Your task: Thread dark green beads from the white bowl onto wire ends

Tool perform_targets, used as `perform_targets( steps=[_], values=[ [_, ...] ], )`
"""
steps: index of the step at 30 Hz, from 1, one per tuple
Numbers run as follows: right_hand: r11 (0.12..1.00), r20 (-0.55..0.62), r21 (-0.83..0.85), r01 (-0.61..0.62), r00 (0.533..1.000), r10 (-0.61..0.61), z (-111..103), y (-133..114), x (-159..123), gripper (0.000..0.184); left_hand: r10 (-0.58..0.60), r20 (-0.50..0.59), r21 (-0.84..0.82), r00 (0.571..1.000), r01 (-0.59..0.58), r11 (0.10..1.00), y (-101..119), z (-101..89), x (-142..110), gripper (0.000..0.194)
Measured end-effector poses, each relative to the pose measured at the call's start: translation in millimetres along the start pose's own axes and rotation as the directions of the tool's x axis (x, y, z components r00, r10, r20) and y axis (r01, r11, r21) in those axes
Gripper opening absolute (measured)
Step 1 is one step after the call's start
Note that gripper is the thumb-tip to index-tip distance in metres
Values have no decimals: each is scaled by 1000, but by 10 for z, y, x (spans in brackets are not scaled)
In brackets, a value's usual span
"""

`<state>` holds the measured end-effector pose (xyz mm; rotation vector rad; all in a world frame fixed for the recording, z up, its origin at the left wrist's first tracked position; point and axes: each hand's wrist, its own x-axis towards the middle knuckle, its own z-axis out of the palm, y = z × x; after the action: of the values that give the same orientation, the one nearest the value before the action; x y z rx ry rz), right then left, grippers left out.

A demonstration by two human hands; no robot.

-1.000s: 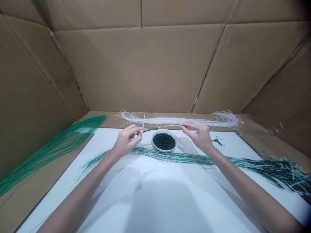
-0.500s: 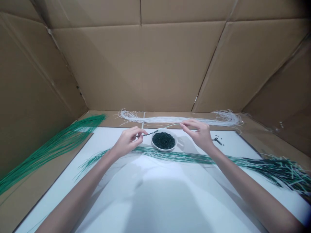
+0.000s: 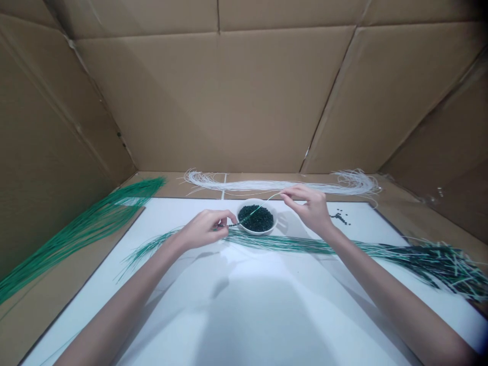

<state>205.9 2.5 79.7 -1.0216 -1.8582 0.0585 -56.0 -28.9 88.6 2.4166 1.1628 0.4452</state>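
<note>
Far to the left of the white bowl (image 3: 263, 233), a bundle of green strands (image 3: 87, 239) lies across the cardboard, off the white board (image 3: 175, 218). Just left of the bowl, the left hand (image 3: 204, 229) has its thumb and fingers pressed together, pinching a beaded cord (image 3: 234, 224) with a short run of dark beads threaded on it. From that pinch the cord crosses over the bowl, its thin bare part passing above the heap of dark green beads (image 3: 255, 218) inside. Up and to the right of the bowl, the right hand (image 3: 310, 208) pinches the far end of the same cord between thumb and forefinger. Behind the bowl stretches a long bundle of white cords (image 3: 282, 187). Right of the bowl lie a few loose beads (image 3: 341, 218), and a band of green-and-white strands (image 3: 305, 247) runs in front of it into a tangled pile (image 3: 438, 267) at the far right.
</note>
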Motion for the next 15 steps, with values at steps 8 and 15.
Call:
perform_targets(
  steps=[8,15],
  values=[
    [1000,-12,8,-5,1000,5,1,8,-1,13,5,-13,2,1000,-5,1000,-29,11,1,24],
    [1000,-24,-1,-13,1000,13,-1,4,7,12,-11,-38,-18,999,10,1000,-14,7,-13,24]
  ],
)
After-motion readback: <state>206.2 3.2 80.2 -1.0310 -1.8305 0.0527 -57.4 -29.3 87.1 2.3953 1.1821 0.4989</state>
